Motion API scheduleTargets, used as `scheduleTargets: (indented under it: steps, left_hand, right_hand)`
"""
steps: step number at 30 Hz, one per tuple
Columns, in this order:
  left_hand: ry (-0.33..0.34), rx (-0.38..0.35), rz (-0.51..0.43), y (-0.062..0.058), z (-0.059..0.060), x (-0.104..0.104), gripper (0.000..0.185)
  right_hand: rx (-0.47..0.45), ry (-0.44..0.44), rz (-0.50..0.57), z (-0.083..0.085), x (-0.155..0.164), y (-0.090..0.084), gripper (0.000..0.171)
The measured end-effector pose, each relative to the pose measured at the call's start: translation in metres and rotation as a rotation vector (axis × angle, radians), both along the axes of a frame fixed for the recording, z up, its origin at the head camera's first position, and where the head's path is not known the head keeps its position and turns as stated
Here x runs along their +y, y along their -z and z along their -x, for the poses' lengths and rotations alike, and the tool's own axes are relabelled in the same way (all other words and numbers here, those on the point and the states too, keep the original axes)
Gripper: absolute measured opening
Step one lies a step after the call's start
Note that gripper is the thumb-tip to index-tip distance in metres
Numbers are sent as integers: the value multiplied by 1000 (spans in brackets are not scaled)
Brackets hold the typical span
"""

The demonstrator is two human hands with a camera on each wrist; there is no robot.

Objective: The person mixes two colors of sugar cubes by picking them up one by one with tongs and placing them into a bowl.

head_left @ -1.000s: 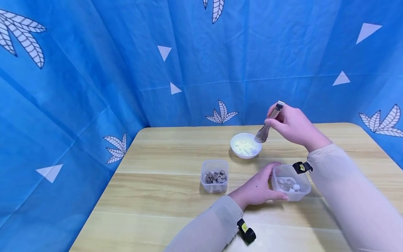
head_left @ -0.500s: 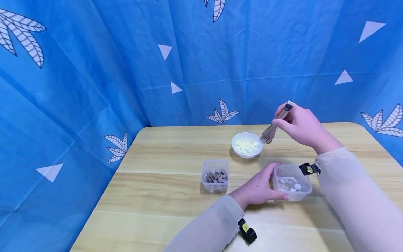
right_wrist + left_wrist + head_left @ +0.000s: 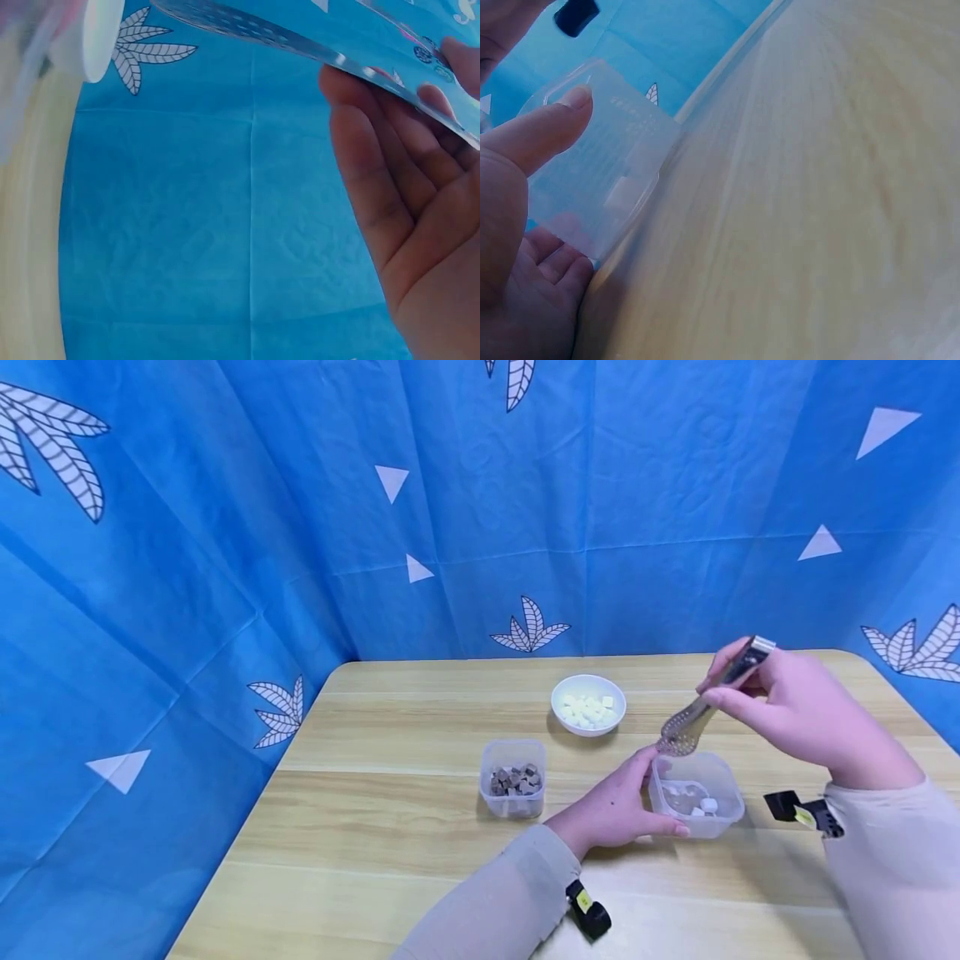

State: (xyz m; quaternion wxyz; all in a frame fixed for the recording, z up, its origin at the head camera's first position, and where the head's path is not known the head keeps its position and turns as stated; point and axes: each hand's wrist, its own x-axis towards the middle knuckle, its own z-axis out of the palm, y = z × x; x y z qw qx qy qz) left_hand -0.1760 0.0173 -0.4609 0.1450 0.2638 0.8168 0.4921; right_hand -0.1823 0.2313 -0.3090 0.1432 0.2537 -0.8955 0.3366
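Note:
My left hand [image 3: 611, 806] grips a clear plastic container [image 3: 731, 793] standing on the table, thumb on the near side and fingers round the far side. A couple of white cubes [image 3: 707, 806] lie inside; in the left wrist view a pale cube [image 3: 621, 193] shows through the wall. My right hand [image 3: 795, 706] pinches metal tongs [image 3: 693, 720] with perforated tips, slanting down to the left above the container's back left corner. In the right wrist view the tongs [image 3: 277, 37] have their arms spread where the hand holds them. No cube shows between the tips.
A white bowl [image 3: 557, 714] of pale cubes stands behind the container. Left of my left hand is a smaller clear box [image 3: 512, 810] with several dark brown cubes [image 3: 516, 779]. A blue curtain [image 3: 465, 510] hangs behind the wooden table [image 3: 360, 843].
My right hand has moved right and toward me with the tongs, from beside the white bowl to over the clear container. My left hand has kept its grip in place.

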Motion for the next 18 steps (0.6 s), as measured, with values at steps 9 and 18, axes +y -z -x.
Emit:
scheduleTargets:
  steps: [9, 18]
  left_hand:
    - [-3, 11, 34, -1, -2, 1, 103]
    - [21, 4, 2, -2, -1, -2, 101]
  right_hand:
    - [-97, -173, -125, -11, 5, 33, 17]
    - [-170, -247, -162, -4, -9, 54, 14]
